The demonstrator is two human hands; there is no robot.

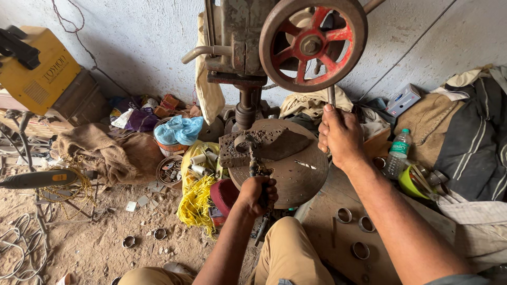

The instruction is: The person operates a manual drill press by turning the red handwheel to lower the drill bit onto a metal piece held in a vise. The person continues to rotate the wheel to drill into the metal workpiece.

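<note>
The right hand (pixel 340 137) is wrapped tight around a thin grey metal handle bar (pixel 331 97). The bar stands almost straight up and goes to the big rusty wheel with red spokes (pixel 312 43), which is right above the hand.

The left hand (pixel 257 194) is closed around the dark grip of a plier-like metal tool (pixel 253 168). The tool points up and away from the hand — its far end holds a small grey metal ring (pixel 242 142). So the ring lies just past the left hand, toward the old grey drill machine (pixel 240 37), and the left hand is much nearer to it than the right.

The ring sits on a dark rough block (pixel 264 146), right under the machine's shaft. The block rests on a round rusty metal plate (pixel 296 171).

Beside the plate, on the right-hand side, more small rings (pixel 352 232) lie on a brown board (pixel 327 206). Farther off that way stands a clear plastic water bottle (pixel 397 154). On the other side of the plate is a bunch of yellow string (pixel 195 199), and a yellow box machine (pixel 39 74) stands well apart — by the wall.
</note>
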